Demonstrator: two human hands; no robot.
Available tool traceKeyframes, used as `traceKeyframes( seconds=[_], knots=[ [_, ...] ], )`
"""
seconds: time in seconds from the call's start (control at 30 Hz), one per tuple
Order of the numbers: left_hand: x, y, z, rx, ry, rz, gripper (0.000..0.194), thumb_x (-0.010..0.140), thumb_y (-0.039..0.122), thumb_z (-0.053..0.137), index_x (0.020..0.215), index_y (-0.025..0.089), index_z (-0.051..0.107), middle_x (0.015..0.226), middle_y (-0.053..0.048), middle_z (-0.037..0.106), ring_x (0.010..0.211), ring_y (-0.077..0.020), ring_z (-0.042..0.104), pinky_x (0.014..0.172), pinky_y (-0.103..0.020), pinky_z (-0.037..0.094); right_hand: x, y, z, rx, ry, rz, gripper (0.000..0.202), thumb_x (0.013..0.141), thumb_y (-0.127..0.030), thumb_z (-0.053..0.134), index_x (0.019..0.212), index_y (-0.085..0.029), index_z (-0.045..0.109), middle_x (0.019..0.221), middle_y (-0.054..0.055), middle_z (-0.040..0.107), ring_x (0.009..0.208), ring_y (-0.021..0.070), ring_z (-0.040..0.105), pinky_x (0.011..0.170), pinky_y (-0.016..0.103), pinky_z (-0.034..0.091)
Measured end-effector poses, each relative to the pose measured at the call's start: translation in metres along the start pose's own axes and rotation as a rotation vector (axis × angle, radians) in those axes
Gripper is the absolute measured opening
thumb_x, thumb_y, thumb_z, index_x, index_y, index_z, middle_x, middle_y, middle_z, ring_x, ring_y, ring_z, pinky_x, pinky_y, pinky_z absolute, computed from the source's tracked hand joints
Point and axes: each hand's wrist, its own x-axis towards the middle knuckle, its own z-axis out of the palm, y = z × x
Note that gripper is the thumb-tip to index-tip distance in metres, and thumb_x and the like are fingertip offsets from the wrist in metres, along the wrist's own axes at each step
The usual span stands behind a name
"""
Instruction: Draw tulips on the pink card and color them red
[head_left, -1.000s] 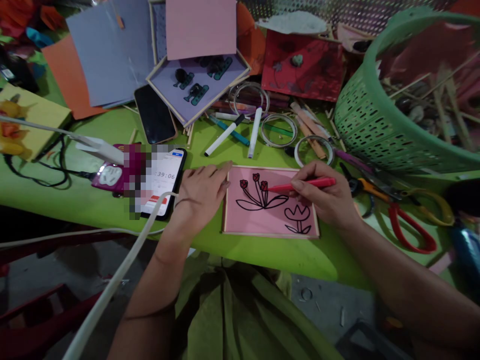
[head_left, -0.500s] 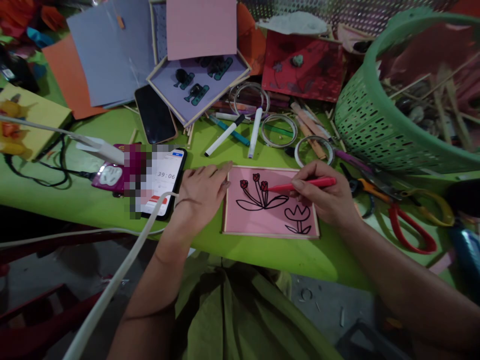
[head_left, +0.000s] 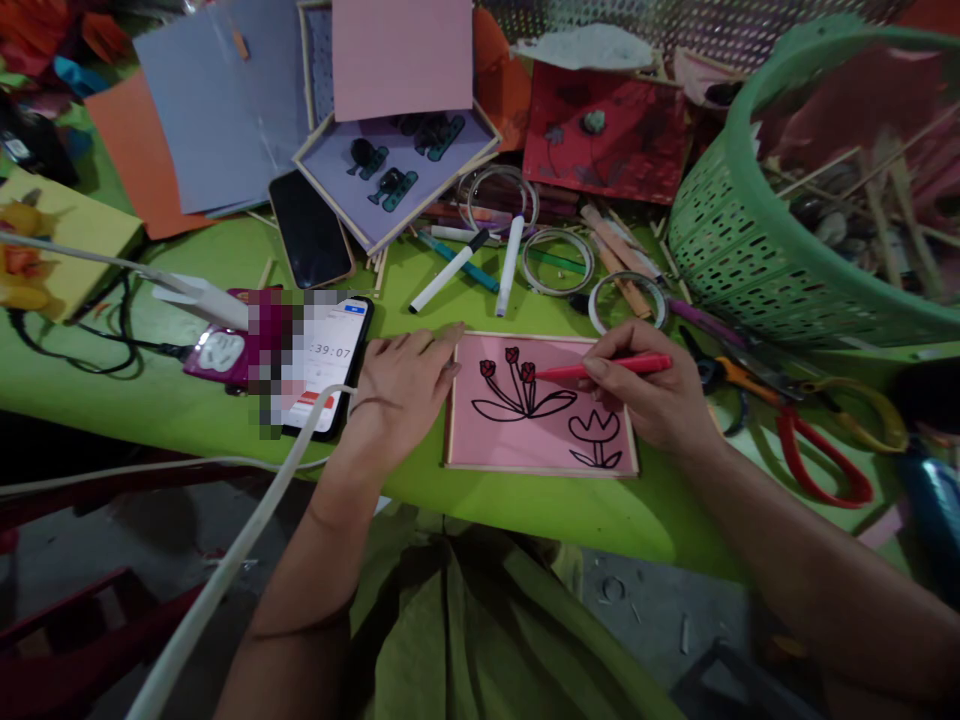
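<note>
A pink card (head_left: 510, 445) edged with thin pale sticks lies flat before me. Black-outlined flowers are drawn on it; the three small blooms at the upper left are coloured red, while the larger tulip (head_left: 595, 428) at the lower right is only outlined. In my right hand (head_left: 649, 385) is a red marker (head_left: 559, 373), pinched between thumb and fingers, its tip at the rightmost red bloom. My left hand (head_left: 405, 390) rests palm down with fingers stretched out, its fingertips at the card's left edge.
Left of my hand lies a lit phone (head_left: 330, 370) by a purple power strip (head_left: 219, 350). Behind the card are markers (head_left: 450, 270), tape rolls (head_left: 557, 260) and a dark phone (head_left: 311, 228). Scissors (head_left: 825, 455) and a green basket (head_left: 720, 220) stand right; a white cable (head_left: 247, 540) crosses my left forearm.
The phone's timer has moved from 39:06 to 39:07. Both hands and the card look almost the same, with the marker tip still at the same bloom.
</note>
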Motion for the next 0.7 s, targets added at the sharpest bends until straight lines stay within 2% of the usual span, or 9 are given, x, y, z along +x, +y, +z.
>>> traceKeyframes(
  seconds=[0.23, 0.37, 0.57, 0.7],
  knots=[
    [0.002, 0.006, -0.006, -0.008, -0.062, -0.046, 0.044, 0.11, 0.026, 0.049, 0.153, 0.025, 0.059, 0.122, -0.011, 0.076, 0.116, -0.0317, 0.07, 0.095, -0.045, 0.047, -0.001, 0.001, 0.001, 0.009, 0.028, 0.004, 0.035, 0.083, -0.051, 0.088, 0.078, -0.024, 0.065, 0.07, -0.002, 0.063, 0.054, 0.0125, 0.059, 0.051, 0.028, 0.052],
    [0.002, 0.005, -0.005, 0.006, -0.052, -0.035, 0.044, 0.111, 0.028, 0.049, 0.153, 0.026, 0.059, 0.118, -0.01, 0.076, 0.113, -0.031, 0.071, 0.094, -0.045, 0.047, 0.002, 0.0, 0.0, 0.066, 0.023, -0.011, 0.037, 0.082, -0.055, 0.089, 0.081, -0.025, 0.067, 0.072, -0.002, 0.063, 0.057, 0.0138, 0.062, 0.054, 0.03, 0.055],
    [-0.001, 0.001, 0.001, 0.007, -0.01, 0.006, 0.045, 0.112, 0.029, 0.046, 0.157, 0.027, 0.054, 0.122, -0.009, 0.075, 0.116, -0.0285, 0.069, 0.095, -0.043, 0.046, 0.009, -0.002, 0.004, 0.054, 0.017, -0.016, 0.043, 0.08, -0.059, 0.09, 0.081, -0.024, 0.066, 0.071, 0.0, 0.065, 0.059, 0.0166, 0.068, 0.051, 0.03, 0.051],
    [-0.001, 0.003, -0.001, 0.01, -0.05, -0.013, 0.045, 0.113, 0.029, 0.046, 0.156, 0.026, 0.055, 0.121, -0.009, 0.075, 0.117, -0.0283, 0.069, 0.096, -0.042, 0.046, 0.011, -0.003, 0.01, 0.024, -0.013, 0.018, 0.043, 0.081, -0.058, 0.089, 0.081, -0.024, 0.064, 0.066, -0.001, 0.065, 0.057, 0.0178, 0.07, 0.044, 0.027, 0.046]
  ],
)
